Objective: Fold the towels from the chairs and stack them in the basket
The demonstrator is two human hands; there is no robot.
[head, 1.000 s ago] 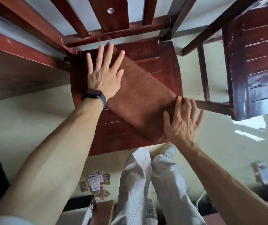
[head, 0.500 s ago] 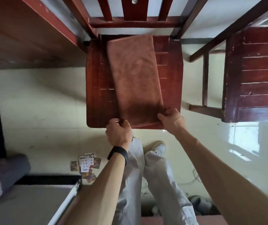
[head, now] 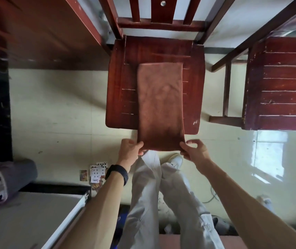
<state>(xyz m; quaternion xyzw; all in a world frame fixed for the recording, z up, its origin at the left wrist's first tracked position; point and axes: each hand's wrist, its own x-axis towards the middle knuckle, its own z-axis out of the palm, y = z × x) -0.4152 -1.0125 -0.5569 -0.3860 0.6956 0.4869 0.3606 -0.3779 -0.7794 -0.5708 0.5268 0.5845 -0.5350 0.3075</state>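
Now we look down at a long, folded, rust-brown soft towel (head: 159,105). It lies in the middle of the frame, on the seat of a dark red wooden chair (head: 118,87). The far end of the towel rests flat on the seat, a little way short of the chair's back rails. The near end sticks out past the front edge of the seat, and we hold it up there, over the floor.

Our left hand (head: 130,149) grips the near left corner of the towel. Its fingers are curled tight and closed on the cloth. Our right hand (head: 194,150) pinches the near right corner between the thumb and the fingers, and those fingers are bent too. Both hands sit just below the middle of the frame, one at each side of the towel. The near edge of the cloth runs fairly straight between them.

A black band (head: 116,174) is on our left wrist. Below the hands we see pale grey trouser legs (head: 147,203) and a white shoe (head: 176,160) on the shiny cream tile floor (head: 53,123). Some playing cards (head: 97,172) lie on the floor, to the left of the band in the frame. A second dark red wooden chair (head: 283,83) stands at the right of the frame, apart from the first one. At the left edge lies a grey rolled bundle (head: 14,175). We cannot tell what it is.
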